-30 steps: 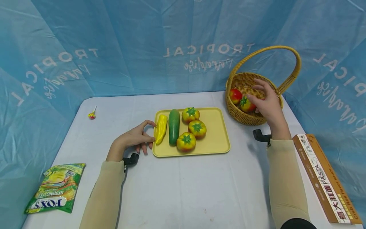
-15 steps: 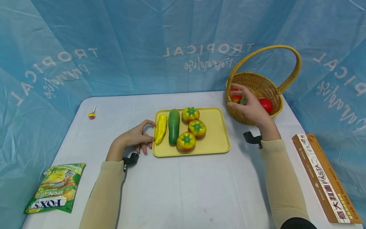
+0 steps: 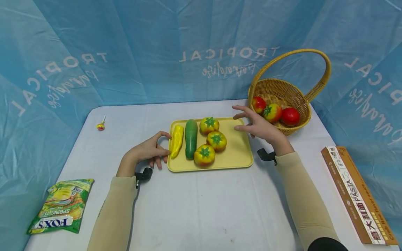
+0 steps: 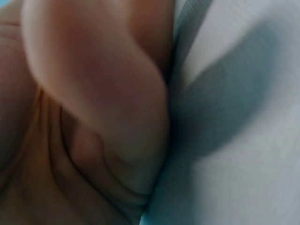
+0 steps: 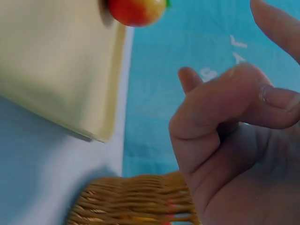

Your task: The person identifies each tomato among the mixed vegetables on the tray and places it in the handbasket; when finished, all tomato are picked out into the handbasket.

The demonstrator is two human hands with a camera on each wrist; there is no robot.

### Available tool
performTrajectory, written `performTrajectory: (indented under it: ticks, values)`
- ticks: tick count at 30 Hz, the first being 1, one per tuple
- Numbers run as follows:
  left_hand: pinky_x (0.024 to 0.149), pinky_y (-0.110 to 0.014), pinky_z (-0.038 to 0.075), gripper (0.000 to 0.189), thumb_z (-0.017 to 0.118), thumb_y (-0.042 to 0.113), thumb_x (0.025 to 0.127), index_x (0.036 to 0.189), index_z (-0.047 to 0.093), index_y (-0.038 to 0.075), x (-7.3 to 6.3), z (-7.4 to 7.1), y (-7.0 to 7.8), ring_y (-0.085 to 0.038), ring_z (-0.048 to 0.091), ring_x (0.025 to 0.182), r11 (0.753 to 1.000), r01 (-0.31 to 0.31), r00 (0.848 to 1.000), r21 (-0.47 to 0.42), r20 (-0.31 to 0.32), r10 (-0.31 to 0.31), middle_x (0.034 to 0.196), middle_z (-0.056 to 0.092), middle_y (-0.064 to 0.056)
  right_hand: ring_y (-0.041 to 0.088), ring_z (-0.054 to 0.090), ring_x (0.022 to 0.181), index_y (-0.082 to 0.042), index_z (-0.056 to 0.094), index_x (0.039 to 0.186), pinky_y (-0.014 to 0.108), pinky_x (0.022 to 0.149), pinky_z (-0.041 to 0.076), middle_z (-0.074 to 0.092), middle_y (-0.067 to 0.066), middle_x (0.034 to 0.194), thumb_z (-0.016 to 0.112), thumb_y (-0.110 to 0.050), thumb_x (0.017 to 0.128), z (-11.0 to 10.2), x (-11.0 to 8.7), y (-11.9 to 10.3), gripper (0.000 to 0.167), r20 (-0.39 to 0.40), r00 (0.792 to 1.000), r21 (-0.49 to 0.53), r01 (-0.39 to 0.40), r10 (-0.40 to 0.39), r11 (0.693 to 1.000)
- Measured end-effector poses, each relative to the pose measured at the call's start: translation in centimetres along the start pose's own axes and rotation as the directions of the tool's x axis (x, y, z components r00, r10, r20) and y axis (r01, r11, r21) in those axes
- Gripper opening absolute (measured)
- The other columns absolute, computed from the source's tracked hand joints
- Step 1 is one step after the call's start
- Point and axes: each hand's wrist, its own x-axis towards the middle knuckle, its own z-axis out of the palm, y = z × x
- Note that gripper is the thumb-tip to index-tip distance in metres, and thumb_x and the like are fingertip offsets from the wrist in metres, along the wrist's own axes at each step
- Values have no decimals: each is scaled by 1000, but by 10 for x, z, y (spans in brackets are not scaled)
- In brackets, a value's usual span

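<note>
My left hand [image 3: 146,150] stays at the left rim of the yellow tray [image 3: 233,153]. Its thumb and index fingertips touch the rim beside a yellow pepper [image 3: 177,141]; the other fingers hang below, by the tablecloth. A green cucumber [image 3: 191,139] lies next to the pepper. Beyond it are three yellow-red tomatoes with green tops: back [image 3: 209,126], middle [image 3: 216,141] and front [image 3: 204,155]. Over the tray's upper right corner, my right hand [image 3: 257,122] is spread and holds nothing, fingers pointing left. In the right wrist view, one tomato [image 5: 137,10] shows at the top.
Behind my right hand stands a wicker basket [image 3: 276,83] with a tall handle and several red tomatoes [image 3: 290,116] inside. A pasta box [image 3: 358,195] lies at the right edge. At left are a lollipop [image 3: 101,126] and a green FOX'S bag [image 3: 62,205].
My right hand has moved left and toward me, out from over the basket to the tray's right side. More tomatoes in the basket are now uncovered. The left hand has kept its place.
</note>
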Motion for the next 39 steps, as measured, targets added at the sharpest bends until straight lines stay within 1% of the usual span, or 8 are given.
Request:
performTrajectory:
  ticks: [3,8,10,15,19,28,33,39]
  values:
    - [48,-27,55,69,72,32,100,153,28,26,0,0,0,-23,73,56,1000,2,1000,-2,0,-2,87,79,-13,39,53,76,-41,32,164,34,54,45,51,14,157,72,-32,102,6,3,2,74,64,998,-21,-18,19,1000]
    - [47,-28,55,69,73,32,100,153,28,26,-1,1,0,-23,73,55,1000,-3,1000,2,-4,3,86,79,-13,45,63,101,-42,31,164,35,59,45,50,13,158,70,-32,103,13,7,7,73,161,986,-32,-38,42,999]
    - [47,-28,55,70,73,32,100,153,28,26,-1,1,1,-23,73,55,1000,-6,1000,0,-5,6,86,79,-13,42,63,116,-41,31,164,35,67,46,50,14,158,69,-32,103,16,8,9,72,194,980,-38,-43,49,998]
    - [47,-28,55,69,73,30,99,153,29,26,-1,1,1,-22,72,55,1000,-6,1000,-9,-5,6,86,79,-13,39,54,139,-30,30,166,41,92,48,54,17,154,70,-32,103,22,12,16,74,257,966,-55,-14,28,998]
    - [47,-28,55,69,73,30,100,153,29,26,-2,1,1,-22,72,54,1000,-6,1000,-9,-6,6,85,79,-12,38,52,144,-26,31,166,50,108,47,56,17,152,72,-34,102,26,14,17,76,266,964,-67,7,12,998]
    - [48,-28,55,70,74,31,99,153,29,27,-1,2,1,-22,72,54,1000,0,1000,0,-11,0,85,79,-12,37,51,146,-38,36,161,60,117,43,52,14,157,75,-40,99,32,14,15,73,279,959,-85,-25,48,996]
    - [47,-28,55,70,73,31,99,152,29,27,-1,2,1,-22,71,54,1000,-2,1000,-4,-11,2,86,79,-12,37,45,150,-40,39,160,60,116,42,48,12,160,76,-42,98,34,16,18,72,283,957,-93,-37,62,995]
    - [47,-28,55,70,73,31,99,153,29,27,-1,1,0,-22,71,54,1000,0,1000,-9,-11,0,86,79,-12,38,48,146,-40,39,160,51,107,45,49,16,159,75,-42,99,37,17,17,71,291,954,-111,-39,70,993]
